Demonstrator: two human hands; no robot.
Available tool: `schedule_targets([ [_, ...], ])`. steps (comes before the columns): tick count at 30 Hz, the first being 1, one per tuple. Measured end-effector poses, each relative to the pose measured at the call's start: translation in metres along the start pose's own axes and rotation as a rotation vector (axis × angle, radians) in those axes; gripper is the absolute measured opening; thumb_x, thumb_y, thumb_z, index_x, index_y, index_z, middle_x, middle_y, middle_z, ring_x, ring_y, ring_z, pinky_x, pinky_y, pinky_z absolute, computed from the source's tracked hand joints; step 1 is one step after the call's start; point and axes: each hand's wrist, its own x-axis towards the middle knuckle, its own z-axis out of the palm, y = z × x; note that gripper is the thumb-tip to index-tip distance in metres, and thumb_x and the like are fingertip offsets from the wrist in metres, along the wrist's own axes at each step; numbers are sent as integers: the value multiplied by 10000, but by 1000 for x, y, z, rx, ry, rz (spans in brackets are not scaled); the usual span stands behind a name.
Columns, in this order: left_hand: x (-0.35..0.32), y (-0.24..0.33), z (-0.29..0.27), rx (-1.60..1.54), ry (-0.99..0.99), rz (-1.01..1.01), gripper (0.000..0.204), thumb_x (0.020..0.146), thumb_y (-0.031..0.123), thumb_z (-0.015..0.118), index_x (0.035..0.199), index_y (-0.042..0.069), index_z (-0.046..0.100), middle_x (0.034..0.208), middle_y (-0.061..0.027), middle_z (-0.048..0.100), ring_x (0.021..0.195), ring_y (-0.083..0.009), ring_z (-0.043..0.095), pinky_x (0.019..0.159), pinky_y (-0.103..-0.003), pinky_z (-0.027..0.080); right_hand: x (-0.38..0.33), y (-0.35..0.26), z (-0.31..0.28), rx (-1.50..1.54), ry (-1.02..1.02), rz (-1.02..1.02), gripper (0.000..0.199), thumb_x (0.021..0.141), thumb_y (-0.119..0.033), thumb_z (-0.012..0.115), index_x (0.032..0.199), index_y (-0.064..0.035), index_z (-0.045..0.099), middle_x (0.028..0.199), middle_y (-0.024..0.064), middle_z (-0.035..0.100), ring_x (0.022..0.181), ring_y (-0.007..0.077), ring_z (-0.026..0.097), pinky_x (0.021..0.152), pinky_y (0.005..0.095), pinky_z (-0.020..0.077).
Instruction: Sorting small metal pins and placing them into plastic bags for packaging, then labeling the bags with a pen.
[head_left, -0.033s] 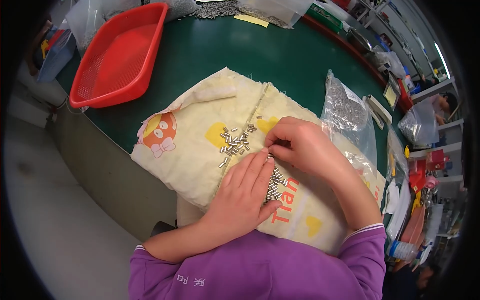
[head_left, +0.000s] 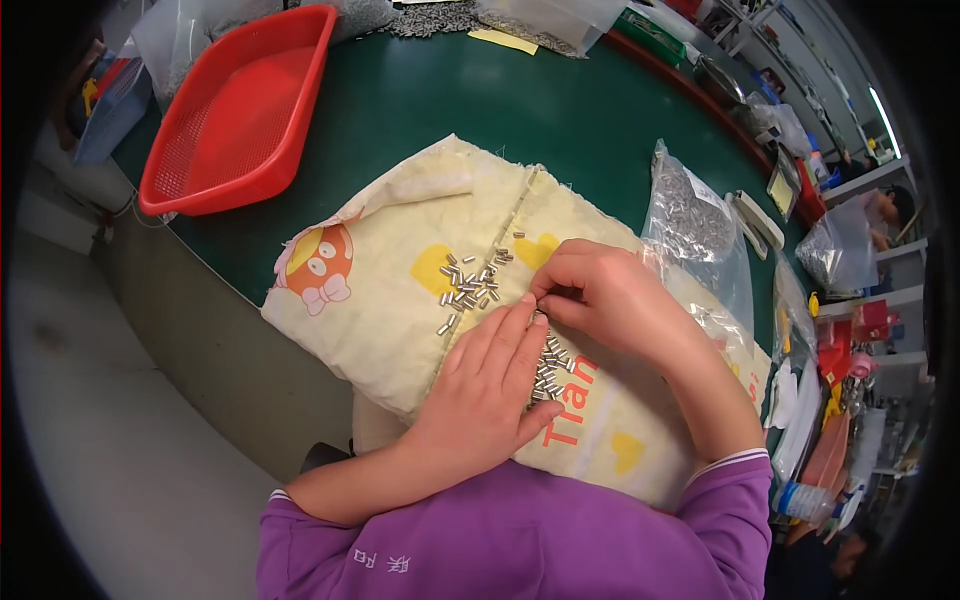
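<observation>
A cream cloth cushion (head_left: 380,230) with yellow patches and a cartoon print lies on the green table (head_left: 480,100). Small metal pins (head_left: 470,280) are scattered on its middle, and more pins (head_left: 552,368) lie in a cluster by my fingers. My left hand (head_left: 485,395) rests flat on the cloth, fingers straight and together, its edge against that cluster. My right hand (head_left: 610,295) is curled just above it, thumb and fingertips pinched together on a few pins at the cloth's surface. Both purple sleeves come in from the lower edge.
A red mesh basket (head_left: 240,110) stands at the table's far left. A clear bag of metal parts (head_left: 690,210) lies right of the cushion, and another bag (head_left: 840,250) sits farther right. Loose metal parts (head_left: 430,18) and a yellow slip (head_left: 503,40) are at the back.
</observation>
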Motion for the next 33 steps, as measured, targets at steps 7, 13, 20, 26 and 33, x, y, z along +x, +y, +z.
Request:
schedule_targets([
  [7,-1,-1,0,29,-25,17,707,894,424,631,1355,-74,433,1450,-228,407,1337,-388,396,1087,-500,334,14,-1,-4,99,-23,180,161,800,-37,700,961,-38,697,885,107,652,778,248,649,693,333,522],
  [13,1,-1,1,36,-33,40,701,888,425,631,1344,-73,443,1441,-221,419,1333,-382,399,1084,-497,336,33,7,18,-37,181,-175,134,815,-70,647,943,-46,674,875,131,626,856,329,632,764,407,518],
  [20,1,-1,0,25,-25,50,697,880,417,639,1343,-67,448,1436,-220,426,1326,-379,407,1077,-495,344,30,9,15,-112,191,-95,111,810,-64,642,911,-30,674,877,147,642,853,343,637,765,421,518],
  [26,0,-2,0,18,-11,54,701,871,404,656,1342,-71,446,1431,-221,433,1317,-383,418,1072,-497,350,16,-2,1,-35,55,92,127,814,-66,667,929,-16,684,874,139,660,776,295,657,707,381,524],
  [33,1,-1,-1,3,-8,48,707,863,380,675,1354,-71,436,1411,-224,446,1316,-384,423,1073,-492,352,1,-3,1,3,3,120,162,826,-60,689,981,-14,691,859,128,669,723,245,665,662,338,532],
])
